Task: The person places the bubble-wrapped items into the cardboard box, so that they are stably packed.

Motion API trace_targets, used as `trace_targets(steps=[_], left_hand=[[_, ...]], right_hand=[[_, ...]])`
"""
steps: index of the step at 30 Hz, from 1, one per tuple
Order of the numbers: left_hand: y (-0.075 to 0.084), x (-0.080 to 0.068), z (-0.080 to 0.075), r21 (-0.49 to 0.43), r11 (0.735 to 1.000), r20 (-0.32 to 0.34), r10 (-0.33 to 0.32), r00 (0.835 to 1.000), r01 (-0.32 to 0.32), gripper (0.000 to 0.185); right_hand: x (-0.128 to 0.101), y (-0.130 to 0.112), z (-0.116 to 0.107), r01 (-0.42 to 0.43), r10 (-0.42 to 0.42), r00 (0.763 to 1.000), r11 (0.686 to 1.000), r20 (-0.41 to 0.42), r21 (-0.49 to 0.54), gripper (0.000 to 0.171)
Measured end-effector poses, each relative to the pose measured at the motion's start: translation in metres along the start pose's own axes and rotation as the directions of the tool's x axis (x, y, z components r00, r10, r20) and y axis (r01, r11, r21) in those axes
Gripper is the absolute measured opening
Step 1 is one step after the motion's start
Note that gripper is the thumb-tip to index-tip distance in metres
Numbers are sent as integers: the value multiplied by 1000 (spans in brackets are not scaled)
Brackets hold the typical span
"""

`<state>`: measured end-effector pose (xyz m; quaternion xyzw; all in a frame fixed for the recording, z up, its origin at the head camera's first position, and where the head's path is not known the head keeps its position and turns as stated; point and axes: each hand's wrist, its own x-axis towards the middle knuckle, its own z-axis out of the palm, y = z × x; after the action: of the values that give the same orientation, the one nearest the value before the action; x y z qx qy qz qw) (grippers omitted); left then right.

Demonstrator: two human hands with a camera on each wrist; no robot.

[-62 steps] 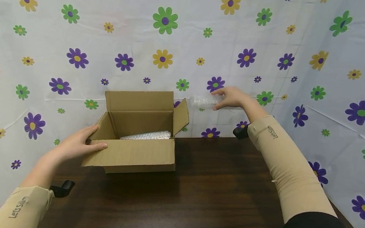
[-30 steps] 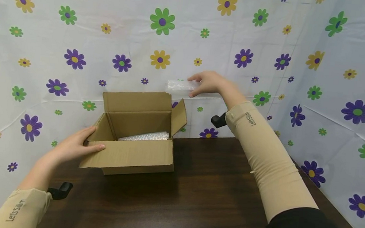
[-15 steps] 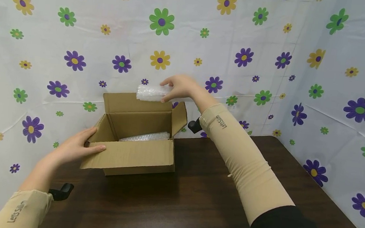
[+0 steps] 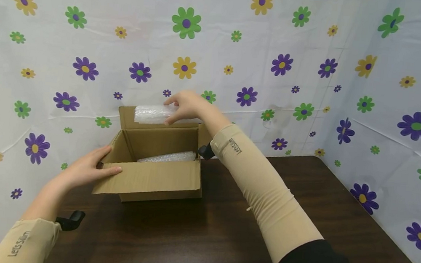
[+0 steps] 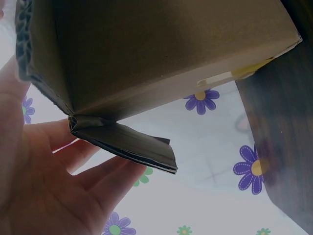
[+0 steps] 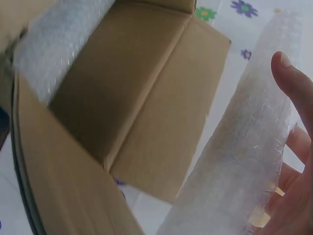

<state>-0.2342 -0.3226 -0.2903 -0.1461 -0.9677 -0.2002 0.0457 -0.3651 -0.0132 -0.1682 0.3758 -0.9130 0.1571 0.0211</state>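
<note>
The bubble wrap roll (image 4: 152, 113) hangs in the air above the open cardboard box (image 4: 152, 179), over the box's back flap, lying roughly level. The right hand (image 4: 186, 104) grasps it at one end, thumb and fingers curled round the roll; from the right wrist the roll (image 6: 244, 161) fills the side of the view, with a fingertip (image 6: 293, 83) laid along it and the box's open inside below. A second bundle of bubble wrap (image 4: 170, 157) lies inside the box, against its back wall. The left hand (image 4: 87, 168) holds the box at its near left corner, thumb laid over the front flap and fingers round the side flap; from the left wrist its fingers (image 5: 98, 181) lie under a folded flap (image 5: 129, 144). The box stands on the dark wooden table (image 4: 222, 242), near the table's back edge, close to the flowered cloth (image 4: 243, 33).
</note>
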Motion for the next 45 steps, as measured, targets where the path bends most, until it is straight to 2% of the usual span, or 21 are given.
trace_targets(steps=[9, 19, 23, 27, 33, 45], left_hand=[[0, 0, 2, -5, 1000, -2, 1, 1000, -1, 92], [-1, 3, 2, -3, 1000, -2, -8, 1000, 8, 92], [0, 2, 3, -6, 1000, -3, -6, 1000, 6, 92], [-1, 1, 3, -5, 1000, -1, -16, 1000, 16, 93], [-2, 1, 2, -11, 1000, -1, -26, 1000, 26, 93], [-2, 2, 2, 1, 1000, -3, -22, 1000, 22, 93]], right_hand=[[10, -15, 27, 37, -39, 999, 998, 26, 52, 69], [17, -17, 57, -2, -4, 997, 996, 77, 85, 70], [20, -17, 71, 24, -34, 992, 996, 120, 85, 67], [22, -17, 82, 10, -23, 986, 997, 166, 78, 66], [26, -19, 89, -16, 0, 985, 996, 172, 87, 65], [29, -19, 95, -43, 25, 964, 997, 265, 65, 68]])
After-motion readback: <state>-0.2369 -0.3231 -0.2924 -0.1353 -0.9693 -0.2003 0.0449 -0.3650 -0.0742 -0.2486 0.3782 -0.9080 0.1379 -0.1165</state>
